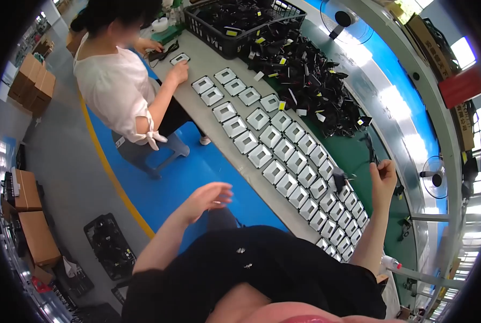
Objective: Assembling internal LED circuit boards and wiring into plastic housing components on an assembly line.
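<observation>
My right hand (383, 175) is raised over the right side of the bench with its fingers pinched on a thin black cable (369, 146). Close to its left, a small black block-like piece (339, 180) shows over the rows of silver-white square units (307, 175); whether it is joined to that cable I cannot tell. Held over the floor beside the bench, my left hand (211, 196) has its fingers stretched out and nothing in it. The square units have dark frames and lie in slanting rows on the grey bench top (197, 114).
A large heap of black cabled parts (310, 75) lies behind the rows, beside a black crate (235, 32) full of similar parts. At the far left a co-worker (116, 86) holds one square unit (180, 58). Fans (437, 177) stand along the right; cardboard boxes (38, 237) sit on the left floor.
</observation>
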Demonstrator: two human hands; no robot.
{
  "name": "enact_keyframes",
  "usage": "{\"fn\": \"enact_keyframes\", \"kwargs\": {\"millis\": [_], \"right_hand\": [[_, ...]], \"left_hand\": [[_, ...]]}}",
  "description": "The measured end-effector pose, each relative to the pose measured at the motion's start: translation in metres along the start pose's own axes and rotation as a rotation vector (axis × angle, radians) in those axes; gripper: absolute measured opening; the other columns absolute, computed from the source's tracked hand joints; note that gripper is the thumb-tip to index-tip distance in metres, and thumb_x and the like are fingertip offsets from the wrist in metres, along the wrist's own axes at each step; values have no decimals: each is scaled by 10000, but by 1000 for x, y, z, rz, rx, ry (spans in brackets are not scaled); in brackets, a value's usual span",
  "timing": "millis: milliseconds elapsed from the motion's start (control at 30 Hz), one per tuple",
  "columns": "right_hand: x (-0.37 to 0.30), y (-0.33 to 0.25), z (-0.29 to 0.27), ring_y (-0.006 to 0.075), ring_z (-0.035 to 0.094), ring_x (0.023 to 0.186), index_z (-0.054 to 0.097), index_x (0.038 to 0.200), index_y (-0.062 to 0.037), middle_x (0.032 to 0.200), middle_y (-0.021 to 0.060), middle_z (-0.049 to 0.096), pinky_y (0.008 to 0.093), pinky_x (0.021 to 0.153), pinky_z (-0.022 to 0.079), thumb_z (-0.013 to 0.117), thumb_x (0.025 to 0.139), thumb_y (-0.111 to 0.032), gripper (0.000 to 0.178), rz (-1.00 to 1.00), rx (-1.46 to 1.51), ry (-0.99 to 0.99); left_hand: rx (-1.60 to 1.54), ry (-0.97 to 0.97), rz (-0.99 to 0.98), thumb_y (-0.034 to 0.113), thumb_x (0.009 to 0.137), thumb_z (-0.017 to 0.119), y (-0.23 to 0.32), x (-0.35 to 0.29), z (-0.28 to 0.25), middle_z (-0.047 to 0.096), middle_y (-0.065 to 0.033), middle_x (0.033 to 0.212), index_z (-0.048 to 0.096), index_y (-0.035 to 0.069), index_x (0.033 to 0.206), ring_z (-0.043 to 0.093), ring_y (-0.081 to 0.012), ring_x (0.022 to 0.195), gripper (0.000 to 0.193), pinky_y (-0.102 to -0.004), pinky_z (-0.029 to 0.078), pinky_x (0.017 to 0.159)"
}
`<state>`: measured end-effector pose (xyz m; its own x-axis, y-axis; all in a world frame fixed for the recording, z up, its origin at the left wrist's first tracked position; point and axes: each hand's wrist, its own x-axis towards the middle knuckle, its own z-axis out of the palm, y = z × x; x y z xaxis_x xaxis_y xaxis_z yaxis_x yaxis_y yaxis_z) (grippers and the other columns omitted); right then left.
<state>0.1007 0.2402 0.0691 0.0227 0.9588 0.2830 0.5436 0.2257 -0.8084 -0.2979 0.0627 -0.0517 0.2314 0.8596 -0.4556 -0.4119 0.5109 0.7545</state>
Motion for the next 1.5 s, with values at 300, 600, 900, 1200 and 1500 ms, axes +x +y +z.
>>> {"fn": "enact_keyframes", "kwargs": {"millis": [300, 600, 900, 1200, 1500], "right_hand": [[-56, -179, 95, 246, 532, 741, 509, 686, -74, 768, 75, 520, 333, 640, 428, 717, 606, 10, 238, -511, 230, -652], [-30, -156, 122, 315, 451, 1077, 465, 929, -68, 1133, 166, 457, 366, 868, 398, 712, 652, -115, 374, -458, 268, -912], [1, -221, 190, 45, 497, 783, 428, 1193, -32, 1044, 65, 518, 186, 665, 413, 569, 809, 8, 411, -92, 674, -664], [-4, -267, 248, 79, 515, 853, 457, 1200, -31, 1132, 64, 496, 201, 725, 433, 578, 813, -9, 406, -7, 589, -493], [-20, -273, 256, 91, 553, 710, 543, 1095, -32, 921, 65, 568, 232, 627, 439, 592, 819, -89, 286, 79, 568, -440]], "left_hand": [[-884, -475, 14, 639, 863, 278, 118, 25, 34, 384, -218, 1336, 361, 87, 1328, 461, -411, 1151, 726, -500, 450, 863], [-162, -55, 379, 294, 926, 392, 201, -11, 55, 577, -90, 1095, 497, 38, 1159, 580, -237, 982, 362, -368, 481, 741], [411, 130, 609, 229, 938, 391, 221, -16, 42, 541, -72, 1029, 479, -1, 1197, 522, -118, 915, 357, -239, 415, 814], [-42, -289, 226, 68, 854, 525, 267, -27, -27, 508, -86, 1109, 379, 55, 1295, 567, -169, 939, 464, -308, 523, 705], [-23, -163, 441, -84, 767, 573, 268, -24, -26, 463, -61, 1161, 366, 29, 1313, 503, -156, 1052, 595, -275, 413, 904]]}}
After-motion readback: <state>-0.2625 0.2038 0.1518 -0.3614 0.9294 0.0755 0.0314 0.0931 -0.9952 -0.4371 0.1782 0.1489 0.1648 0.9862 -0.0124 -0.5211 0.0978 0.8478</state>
